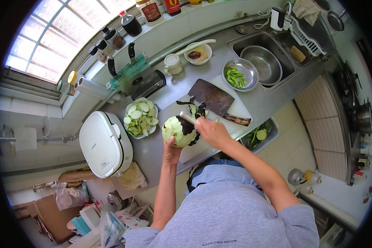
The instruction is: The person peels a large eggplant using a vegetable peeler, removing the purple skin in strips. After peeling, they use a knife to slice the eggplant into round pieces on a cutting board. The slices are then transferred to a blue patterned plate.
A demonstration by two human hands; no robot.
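My left hand (172,151) grips a round eggplant (175,133) from below. Much of its skin is off, showing pale green flesh, with a dark purple patch still on the side toward my right hand. In my right hand (213,131) is a peeler (187,117) with a light handle, held against or close to the eggplant; its blade is hard to make out. Dark peel strips (194,107) lie beneath and behind the eggplant on the white cutting board (238,105). A broad cleaver (212,97) with a worn wooden handle rests flat on the board.
A plate of sliced green vegetable (141,117) sits left, beside a white appliance (100,144). Farther back are a knife block (136,77), a lidded cup (173,64) and a white bowl (201,51). Cut green peppers (234,77) fill a metal bowl near the sink (286,62). A scrap bin (274,130) stands below the counter edge.
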